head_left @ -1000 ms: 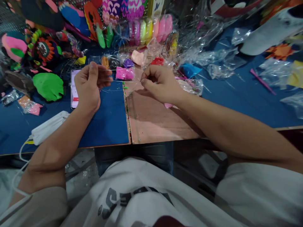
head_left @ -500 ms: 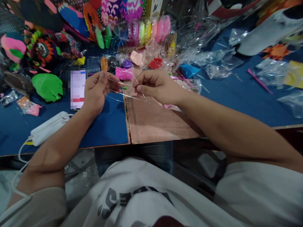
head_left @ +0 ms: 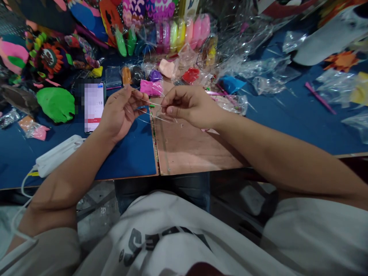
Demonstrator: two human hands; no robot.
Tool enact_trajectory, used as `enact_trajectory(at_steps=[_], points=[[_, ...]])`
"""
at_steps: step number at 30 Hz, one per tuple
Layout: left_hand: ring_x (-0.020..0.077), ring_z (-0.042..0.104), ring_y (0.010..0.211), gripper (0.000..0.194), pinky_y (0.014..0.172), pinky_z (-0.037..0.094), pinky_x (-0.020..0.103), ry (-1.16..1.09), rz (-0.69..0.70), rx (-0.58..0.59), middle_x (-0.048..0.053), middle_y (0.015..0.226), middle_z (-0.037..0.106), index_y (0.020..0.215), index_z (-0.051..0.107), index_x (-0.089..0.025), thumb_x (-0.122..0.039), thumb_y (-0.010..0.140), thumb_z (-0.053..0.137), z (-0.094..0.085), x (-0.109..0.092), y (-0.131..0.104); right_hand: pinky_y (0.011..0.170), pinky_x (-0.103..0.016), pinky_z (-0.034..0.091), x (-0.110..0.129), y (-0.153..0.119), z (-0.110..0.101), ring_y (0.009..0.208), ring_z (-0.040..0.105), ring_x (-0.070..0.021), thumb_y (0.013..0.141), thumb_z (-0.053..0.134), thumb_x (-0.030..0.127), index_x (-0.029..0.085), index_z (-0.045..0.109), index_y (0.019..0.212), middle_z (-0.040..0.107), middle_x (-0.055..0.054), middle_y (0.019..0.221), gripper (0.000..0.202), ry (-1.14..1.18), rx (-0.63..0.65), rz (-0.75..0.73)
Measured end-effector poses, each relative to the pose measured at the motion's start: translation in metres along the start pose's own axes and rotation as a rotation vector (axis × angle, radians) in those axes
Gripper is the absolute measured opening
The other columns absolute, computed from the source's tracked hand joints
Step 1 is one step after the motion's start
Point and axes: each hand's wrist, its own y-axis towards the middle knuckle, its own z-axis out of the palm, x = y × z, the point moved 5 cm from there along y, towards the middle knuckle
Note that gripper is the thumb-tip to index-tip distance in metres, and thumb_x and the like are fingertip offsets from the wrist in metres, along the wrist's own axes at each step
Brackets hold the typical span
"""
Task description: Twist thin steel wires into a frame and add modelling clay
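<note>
Thin, shiny wire [head_left: 156, 104] runs in loose strands between my two hands, above the table. My left hand [head_left: 122, 109] pinches the strands between thumb and fingers, palm turned partly up. At the other end, my right hand [head_left: 186, 105] closes thumb and fingertips on the wire, and its loose ends stick out below. Whether the strands are metal or clear plastic is hard to tell. Behind the hands lies a bright pink packet [head_left: 151, 88] of clay. A brown board [head_left: 189, 153] is under my right hand.
A phone [head_left: 94, 107] and a white power bank [head_left: 60, 155] with a cable lie left. Green clay [head_left: 56, 104] sits beyond them. Colored clay sticks [head_left: 181, 34], a red lump [head_left: 190, 76] and clear plastic wrappers [head_left: 267, 74] spread across the back and right.
My left hand has turned, its palm more open to view and its fingers more spread. The right hand stays nearly in place, still on the wire. The view has shifted slightly.
</note>
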Motion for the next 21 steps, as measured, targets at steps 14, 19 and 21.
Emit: enact_trajectory(at_steps=[14,19,21], points=[[0.0204,0.081,0.089,0.037,0.089,0.068,0.038,-0.098,-0.169,0.305,0.011,0.098,0.082,0.084,0.082,-0.016,-0.037,0.106,0.061,0.010,0.001,-0.009,0.075,-0.030,0.059,0.008,-0.001,0.014,0.078,0.067,-0.0154,0.090,0.095,0.054,0.022,0.070,0.090,0.074,-0.002,0.088,0.041,0.290,0.121,0.043],[0.0197,0.078,0.093,0.026,0.096,0.066,0.036,-0.119,-0.119,0.374,0.009,0.090,0.077,0.083,0.085,-0.017,-0.036,0.098,0.074,0.009,0.000,-0.011,0.075,-0.031,0.059,0.013,0.000,0.010,0.077,0.067,-0.0160,0.090,0.096,0.049,0.021,0.071,0.083,0.074,-0.003,0.084,0.038,0.243,0.100,0.015],[0.0219,0.078,0.095,0.025,0.095,0.066,0.039,-0.093,-0.108,0.345,0.008,0.087,0.075,0.081,0.083,-0.019,-0.039,0.095,0.079,0.009,-0.001,-0.012,0.074,-0.031,0.059,0.014,0.001,0.010,0.075,0.067,-0.0157,0.090,0.096,0.048,0.021,0.071,0.082,0.074,-0.002,0.083,0.038,0.239,0.113,0.007]])
